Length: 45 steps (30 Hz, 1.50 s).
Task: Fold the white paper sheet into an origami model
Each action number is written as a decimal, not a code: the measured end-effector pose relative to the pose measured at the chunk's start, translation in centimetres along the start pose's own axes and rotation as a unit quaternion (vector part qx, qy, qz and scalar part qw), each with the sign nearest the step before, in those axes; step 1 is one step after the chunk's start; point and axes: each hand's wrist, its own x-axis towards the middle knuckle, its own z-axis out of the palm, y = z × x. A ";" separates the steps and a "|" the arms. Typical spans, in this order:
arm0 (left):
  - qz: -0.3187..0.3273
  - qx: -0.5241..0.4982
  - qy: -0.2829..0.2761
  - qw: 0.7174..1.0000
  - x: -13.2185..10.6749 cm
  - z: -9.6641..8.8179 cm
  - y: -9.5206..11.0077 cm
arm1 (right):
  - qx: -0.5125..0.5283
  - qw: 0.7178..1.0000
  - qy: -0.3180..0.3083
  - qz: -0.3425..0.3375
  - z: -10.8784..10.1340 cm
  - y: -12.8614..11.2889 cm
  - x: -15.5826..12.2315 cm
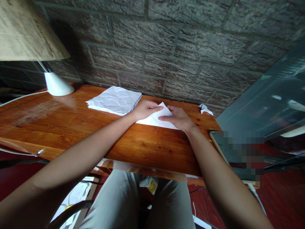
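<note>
A white sheet of paper (152, 120), folded to a point at its far end, lies on the wooden table (143, 143) between my hands. My left hand (146, 109) grips its left side, the thumb lying on top near the peak. On the right side, my right hand (177, 117) holds the same paper with the thumb pressed on its face and the fingers behind. Just left of my left hand rests a stack of creased white paper (114, 98).
A lamp with a white base (58, 84) stands at the back left. A small folded paper piece (205, 109) sits at the far right. A tablet-like device (228, 152), partly blurred out, juts past the right edge. The brick wall (157, 47) bounds the back.
</note>
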 end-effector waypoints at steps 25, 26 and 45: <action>-0.015 -0.005 -0.041 0.999 0.2 -0.9 -0.3 | 0.021 1.000 0.001 0.021 -0.2 -0.2 -0.2; -0.015 0.014 -0.046 0.999 0.1 -1.0 -0.3 | 0.021 1.000 0.003 0.018 -0.3 -0.2 -0.1; -0.096 -0.001 -0.133 0.986 -0.2 -1.9 0.0 | 0.012 0.999 0.047 -0.010 -1.0 -0.4 0.0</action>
